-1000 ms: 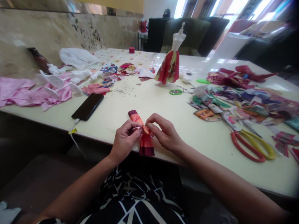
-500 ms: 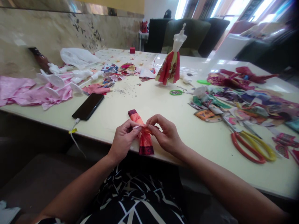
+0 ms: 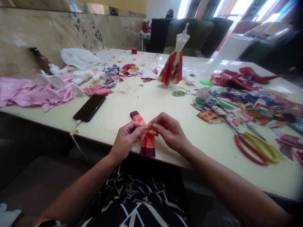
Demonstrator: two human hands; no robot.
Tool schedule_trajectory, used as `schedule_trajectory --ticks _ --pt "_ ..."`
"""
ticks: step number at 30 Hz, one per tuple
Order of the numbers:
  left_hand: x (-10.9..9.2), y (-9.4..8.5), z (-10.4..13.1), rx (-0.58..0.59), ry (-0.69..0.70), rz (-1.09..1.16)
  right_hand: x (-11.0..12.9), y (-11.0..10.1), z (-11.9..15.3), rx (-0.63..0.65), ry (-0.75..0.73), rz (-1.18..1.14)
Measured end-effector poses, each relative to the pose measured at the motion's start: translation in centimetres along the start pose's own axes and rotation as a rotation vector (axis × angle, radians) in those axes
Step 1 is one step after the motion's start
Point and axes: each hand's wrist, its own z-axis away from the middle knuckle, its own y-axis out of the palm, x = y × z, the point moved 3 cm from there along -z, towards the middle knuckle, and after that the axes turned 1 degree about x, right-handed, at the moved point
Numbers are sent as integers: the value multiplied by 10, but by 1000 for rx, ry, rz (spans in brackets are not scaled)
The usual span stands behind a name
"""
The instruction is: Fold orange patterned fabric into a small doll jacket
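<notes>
Cluttered tabletop (image 3: 146, 104): near its front edge, left hand (image 3: 125, 140) and right hand (image 3: 169, 130) pinch the red fabric strip (image 3: 147, 142) mid-length, so it folds.

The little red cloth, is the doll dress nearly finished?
One mannequin already wears a red skirt. Both hands, left hand and right hand, are pinching the red-orange cloth strip in the middle, gathering it. It looks unfinished: bare white mannequins, cloth scraps and scissors lie waiting.
</notes>
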Motion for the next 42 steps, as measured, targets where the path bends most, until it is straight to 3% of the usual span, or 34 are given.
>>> schedule_trajectory --ticks 17,31,35,42 --pt "2 -1 -1 -29 -12 -62 -3 0 -5 160 34 41" --pt "0 -1 -1 93 -35 42 -3 4 -4 123 3 -83" --pt "-1 -1 -1 77 20 1 -4 3 -4 157 68 -119" --pt "-8 -1 0 102 211 -259 -7 2 -3 194 92 -140"
